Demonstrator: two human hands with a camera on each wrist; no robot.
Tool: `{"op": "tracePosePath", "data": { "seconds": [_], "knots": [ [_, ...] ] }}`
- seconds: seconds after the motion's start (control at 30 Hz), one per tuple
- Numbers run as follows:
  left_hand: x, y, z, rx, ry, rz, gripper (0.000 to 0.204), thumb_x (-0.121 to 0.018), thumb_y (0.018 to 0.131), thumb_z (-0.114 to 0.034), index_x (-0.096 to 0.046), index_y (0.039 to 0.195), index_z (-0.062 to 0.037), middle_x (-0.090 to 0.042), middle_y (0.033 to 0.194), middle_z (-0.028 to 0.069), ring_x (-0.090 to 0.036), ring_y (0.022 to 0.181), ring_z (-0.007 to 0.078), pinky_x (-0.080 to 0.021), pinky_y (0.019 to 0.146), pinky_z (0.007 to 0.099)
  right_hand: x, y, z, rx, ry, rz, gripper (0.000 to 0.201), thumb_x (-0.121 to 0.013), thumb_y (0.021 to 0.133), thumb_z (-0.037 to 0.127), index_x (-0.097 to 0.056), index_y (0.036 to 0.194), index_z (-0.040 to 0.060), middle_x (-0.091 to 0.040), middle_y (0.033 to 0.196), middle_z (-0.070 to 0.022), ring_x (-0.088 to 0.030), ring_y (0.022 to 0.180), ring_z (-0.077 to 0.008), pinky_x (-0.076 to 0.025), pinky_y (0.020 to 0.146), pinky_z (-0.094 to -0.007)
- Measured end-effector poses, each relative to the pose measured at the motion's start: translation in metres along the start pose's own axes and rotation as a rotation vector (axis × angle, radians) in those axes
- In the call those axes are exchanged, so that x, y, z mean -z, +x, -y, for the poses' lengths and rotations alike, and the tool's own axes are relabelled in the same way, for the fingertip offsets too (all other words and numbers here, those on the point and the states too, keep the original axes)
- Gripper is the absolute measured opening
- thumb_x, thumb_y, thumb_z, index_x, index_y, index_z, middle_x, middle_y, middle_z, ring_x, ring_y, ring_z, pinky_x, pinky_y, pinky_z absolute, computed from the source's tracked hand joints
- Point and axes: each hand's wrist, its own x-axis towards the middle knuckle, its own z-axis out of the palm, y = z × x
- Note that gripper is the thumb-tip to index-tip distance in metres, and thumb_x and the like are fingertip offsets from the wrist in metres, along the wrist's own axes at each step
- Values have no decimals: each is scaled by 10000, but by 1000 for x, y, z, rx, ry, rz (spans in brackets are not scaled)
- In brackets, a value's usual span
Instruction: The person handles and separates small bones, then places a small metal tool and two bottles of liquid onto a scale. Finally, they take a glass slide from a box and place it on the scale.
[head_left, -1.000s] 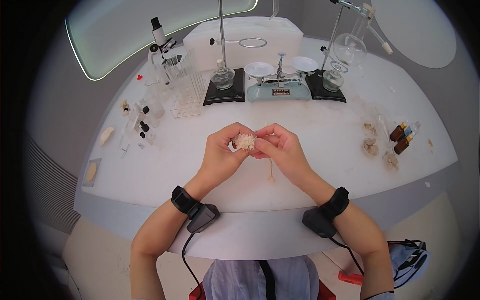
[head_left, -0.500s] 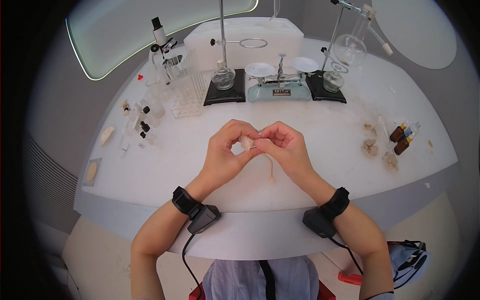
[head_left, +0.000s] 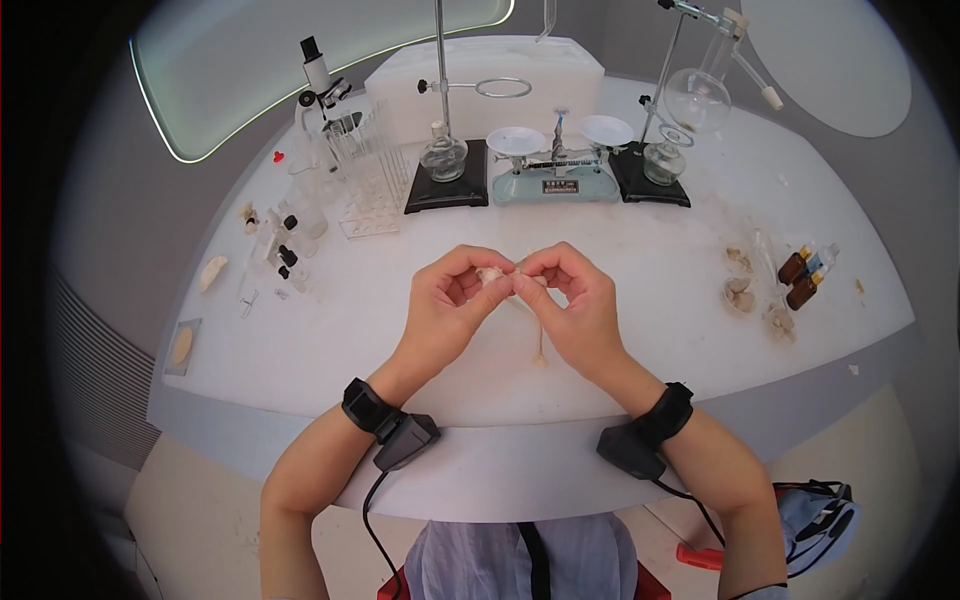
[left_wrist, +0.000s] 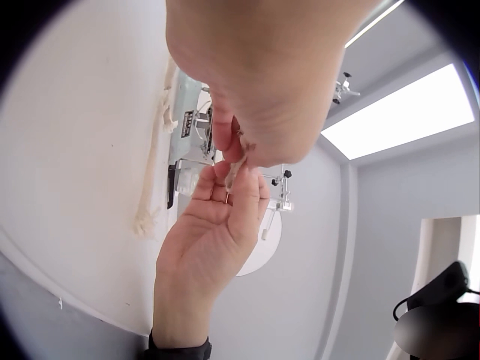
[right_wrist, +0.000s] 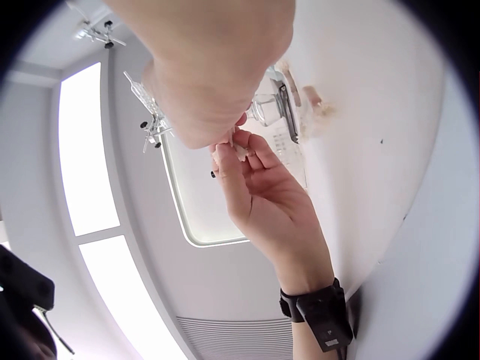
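Note:
My left hand (head_left: 445, 305) and right hand (head_left: 577, 305) meet over the middle of the table, fingertips together. Between thumb and fingers, the left pinches a pale, frayed tuft of cotton cord (head_left: 489, 275). My right thumb and fingers pinch a pale strand (left_wrist: 235, 174) right beside it, seen in the left wrist view. Below the right hand lies a thin length of cotton cord (head_left: 541, 345) with a frayed end. In the left wrist view, that cord (left_wrist: 153, 161) stretches along the white tabletop. Curled fingers hide part of the held material.
Behind the hands stand a balance (head_left: 556, 182) and two black-based stands with glass lamps (head_left: 443, 158). Test tubes (head_left: 375, 160) and dropper bottles (head_left: 287, 256) are at left. Brown bottles (head_left: 803, 290) and a dish of pale lumps (head_left: 739, 295) lie at right.
The fluffy tuft, wide and spread one second ago, now shows smaller between the left fingers. Both hands have stayed in place, with the fingers shifting and the right wrist turning slightly.

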Motion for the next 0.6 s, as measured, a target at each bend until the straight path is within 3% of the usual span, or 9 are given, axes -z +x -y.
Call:
{"op": "tracePosePath", "data": {
  "seconds": [0.1, 0.17, 0.3, 0.47, 0.6],
  "knots": [
    [-2, 0, -5, 3, -127, -43, 144, -675, 915, -39, -642, 1049, 6, -667, 965, 22, -626, 881, 65, -511, 800, 208, -4, 0, 9, -61, 60, 7, 61, -687, 873, 37, -637, 899, 13, -660, 852, -32, -648, 800, -112, -520, 750, -266],
    [0, 0, -7, 15, -146, -50, 130, -655, 930, -46, -635, 1043, 15, -681, 1009, 59, -648, 905, 77, -520, 794, 216, -7, 0, 12, 139, -95, -16, 106, -704, 865, 42, -642, 947, 15, -659, 891, -45, -662, 795, -128, -519, 747, -266],
    [1, 0, -7, 47, -132, -48, 116, -630, 938, -50, -630, 1037, 10, -662, 1039, 57, -630, 899, 86, -525, 849, 257, 0, 1, 5, 152, -180, 39, 153, -710, 872, 54, -637, 1000, 13, -659, 914, -62, -681, 799, -149, -521, 754, -270],
    [-4, 0, -8, 27, -233, -26, 110, -612, 944, -47, -609, 1042, 1, -663, 1065, 90, -643, 930, 127, -534, 884, 286, 2, 3, 2, -77, 229, 40, 159, -698, 885, 50, -628, 1012, -13, -671, 966, -69, -690, 815, -145, -529, 775, -279],
    [-2, 0, -6, -14, -257, 15, 117, -613, 942, -22, -605, 1053, 14, -647, 1099, 96, -638, 1026, 137, -544, 901, 292, 4, 4, 1, -156, 306, 75, 211, -694, 889, 54, -615, 1069, -23, -668, 1027, -88, -685, 861, -137, -529, 779, -275]
  ]
}}
